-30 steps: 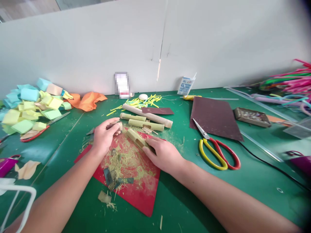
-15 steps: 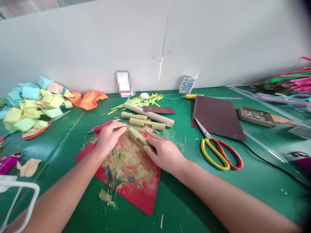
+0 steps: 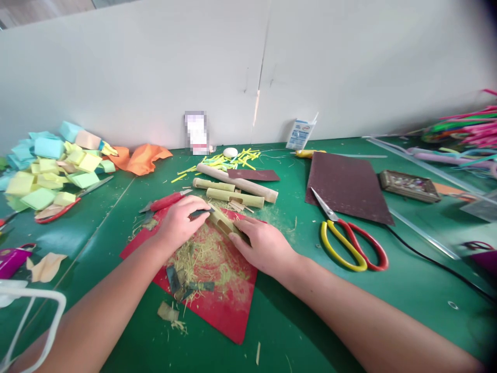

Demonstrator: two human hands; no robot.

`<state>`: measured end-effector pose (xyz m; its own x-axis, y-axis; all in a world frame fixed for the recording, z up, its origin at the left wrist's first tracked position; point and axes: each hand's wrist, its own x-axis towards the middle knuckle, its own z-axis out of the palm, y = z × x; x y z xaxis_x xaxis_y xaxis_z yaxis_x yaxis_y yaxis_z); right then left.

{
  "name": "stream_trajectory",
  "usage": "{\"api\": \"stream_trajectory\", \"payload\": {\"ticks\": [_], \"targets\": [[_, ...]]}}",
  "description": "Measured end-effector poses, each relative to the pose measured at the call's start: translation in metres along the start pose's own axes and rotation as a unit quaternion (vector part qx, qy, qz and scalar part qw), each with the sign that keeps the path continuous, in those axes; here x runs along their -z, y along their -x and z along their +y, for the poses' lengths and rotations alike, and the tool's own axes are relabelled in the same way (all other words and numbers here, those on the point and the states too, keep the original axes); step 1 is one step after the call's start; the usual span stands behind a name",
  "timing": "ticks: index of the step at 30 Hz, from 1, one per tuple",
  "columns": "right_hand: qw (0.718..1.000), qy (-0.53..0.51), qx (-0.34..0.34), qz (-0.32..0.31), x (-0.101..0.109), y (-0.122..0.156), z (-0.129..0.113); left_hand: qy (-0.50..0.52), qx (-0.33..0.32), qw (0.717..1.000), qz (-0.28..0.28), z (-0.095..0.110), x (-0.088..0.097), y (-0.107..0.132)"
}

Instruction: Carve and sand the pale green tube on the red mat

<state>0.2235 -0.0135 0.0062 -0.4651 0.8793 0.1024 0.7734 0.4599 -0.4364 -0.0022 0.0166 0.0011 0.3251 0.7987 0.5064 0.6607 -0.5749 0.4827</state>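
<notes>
My right hand (image 3: 264, 243) is closed around a short bamboo tube (image 3: 220, 220) with a notch cut in its side, pressing it over the red mat (image 3: 233, 311). Pinched in my left hand (image 3: 182, 220) is a small dark piece of sandpaper (image 3: 200, 213), held at the tube's far left end. Pale shavings and dust (image 3: 205, 248) cover the mat between my hands, with several dark scraps (image 3: 174, 280) among them. Just beyond lie two more notched bamboo pieces (image 3: 236, 198) and a longer pale stick (image 3: 236, 181). A red-handled craft knife (image 3: 166, 201) rests behind my left hand.
Yellow-and-red scissors (image 3: 345, 238) lie at right by a dark brown sandpaper sheet (image 3: 349, 186). A bead-filled tray (image 3: 409, 186) sits farther right. Folded paper pieces (image 3: 50, 171) pile up at left, near an orange cloth (image 3: 137, 158). A drink carton (image 3: 300, 133) stands by the wall.
My left hand has moved slightly right and down along the bamboo tube's end, and the dark sandpaper piece now shows in its fingers. My right hand stays on the tube.
</notes>
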Motion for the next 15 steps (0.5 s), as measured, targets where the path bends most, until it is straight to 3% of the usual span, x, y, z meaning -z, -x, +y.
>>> {"api": "stream_trajectory", "payload": {"ticks": [7, 12, 15], "targets": [[1.000, 0.011, -0.003, -0.003, 0.0017, -0.0003, -0.0025, -0.059, -0.028, 0.998, 0.006, 0.0004, -0.0007, -0.0015], [1.000, 0.011, -0.003, -0.001, 0.0006, -0.0004, -0.0003, -0.051, -0.017, 0.998, 0.042, 0.0005, 0.0000, 0.0013], [1.000, 0.010, 0.002, 0.004, -0.0009, -0.0005, 0.0008, -0.038, -0.011, 0.999, 0.032, 0.0015, 0.0008, 0.0006]]}}
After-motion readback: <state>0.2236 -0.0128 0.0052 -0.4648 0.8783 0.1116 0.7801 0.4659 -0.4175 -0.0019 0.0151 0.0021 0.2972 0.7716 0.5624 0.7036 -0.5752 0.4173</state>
